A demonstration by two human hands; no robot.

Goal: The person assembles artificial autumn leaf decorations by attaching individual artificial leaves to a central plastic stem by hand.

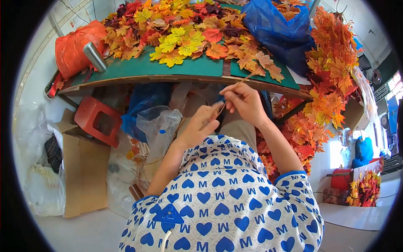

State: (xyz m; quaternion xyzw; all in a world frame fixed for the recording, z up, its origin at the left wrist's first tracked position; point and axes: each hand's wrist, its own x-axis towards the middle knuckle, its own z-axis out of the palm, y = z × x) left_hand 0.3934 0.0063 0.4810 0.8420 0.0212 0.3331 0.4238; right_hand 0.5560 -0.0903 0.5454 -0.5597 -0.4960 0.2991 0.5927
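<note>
At frame centre, a thin, brown, wire-like stem (pixel 246 79) slants from lower left to upper right, pinched in the closed fingers of the left hand (pixel 201 124) and, nearer its upper tip, the right hand (pixel 248 104).

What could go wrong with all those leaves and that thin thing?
The thin brown stem in the right hand might snap if bent hard. The orange leaves near the green tabletop's front edge could get brushed off. A bump might topple the silver cylinder.
</note>
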